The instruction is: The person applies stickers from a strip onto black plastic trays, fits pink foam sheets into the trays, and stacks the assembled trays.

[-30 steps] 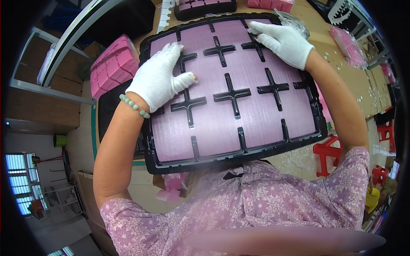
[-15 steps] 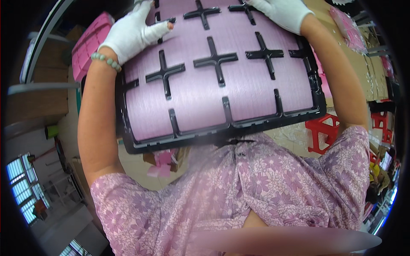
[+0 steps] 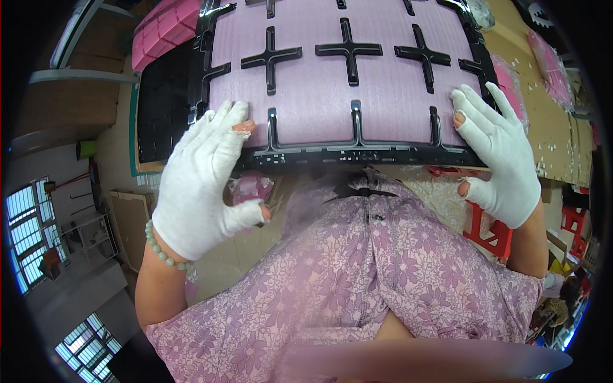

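Your left hand [image 3: 203, 185] and right hand [image 3: 500, 159] both wear white gloves with some fingertips cut away, so bare skin shows at the ends. Each hand lies flat and spread on the near edge of a wide black tray [image 3: 357, 155], which sits just above your fingertips and stretches away from you. Neither hand grips anything: the fingers are extended and splayed, pressing down, with the thumbs hanging free below the tray's rim.

A pale pink foam sheet [image 3: 319, 83] covers the tray, and black cross-shaped ribs [image 3: 348, 48] poke up through matching slots in it. Your left fingertips rest on the foam beside a short upright rib; your right fingertips touch the foam at the far right corner.

To seat the foam well, keep your palms flat and press evenly beside each rib, not on top of it, so the foam slides down around the crosses without tearing. Work from your fingertips outward toward the far rim.

Beyond your left fingers, stacked pink foam blocks [image 3: 165, 29] lie near the tray's corner. A red stool [image 3: 485, 223] shows below your right thumb.
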`<state>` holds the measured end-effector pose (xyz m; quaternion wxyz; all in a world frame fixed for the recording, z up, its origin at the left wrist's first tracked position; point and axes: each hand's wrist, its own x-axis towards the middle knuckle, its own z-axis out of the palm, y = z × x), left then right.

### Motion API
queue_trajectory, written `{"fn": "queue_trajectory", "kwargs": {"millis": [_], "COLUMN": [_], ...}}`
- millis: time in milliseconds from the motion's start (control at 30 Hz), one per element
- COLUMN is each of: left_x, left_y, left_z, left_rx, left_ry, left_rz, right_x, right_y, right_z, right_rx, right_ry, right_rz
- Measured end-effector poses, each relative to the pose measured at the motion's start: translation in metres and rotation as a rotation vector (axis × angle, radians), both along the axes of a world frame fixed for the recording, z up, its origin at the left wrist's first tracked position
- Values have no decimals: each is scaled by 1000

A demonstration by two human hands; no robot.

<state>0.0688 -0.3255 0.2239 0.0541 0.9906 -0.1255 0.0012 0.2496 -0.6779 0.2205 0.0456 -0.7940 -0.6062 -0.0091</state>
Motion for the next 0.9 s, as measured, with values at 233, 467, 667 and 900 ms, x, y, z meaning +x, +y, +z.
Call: {"fn": "queue_trajectory", "kwargs": {"millis": [233, 467, 667, 900], "left_x": [1, -1, 21, 46], "left_y": [14, 1, -31, -38], "left_z": [18, -6, -22, -10], "left_rx": [-174, 70, -23, -27], "left_ry": [-25, -146, -372, -402], "left_rz": [215, 176, 68, 71], "right_x": [35, 45, 44, 32], "right_y": [-1, -7, 15, 16], "right_z": [4, -7, -40, -11], "right_rx": [303, 388, 646, 788], "right_ry": [311, 385, 509, 1046], "right_rz": [50, -16, -643, -622]}}
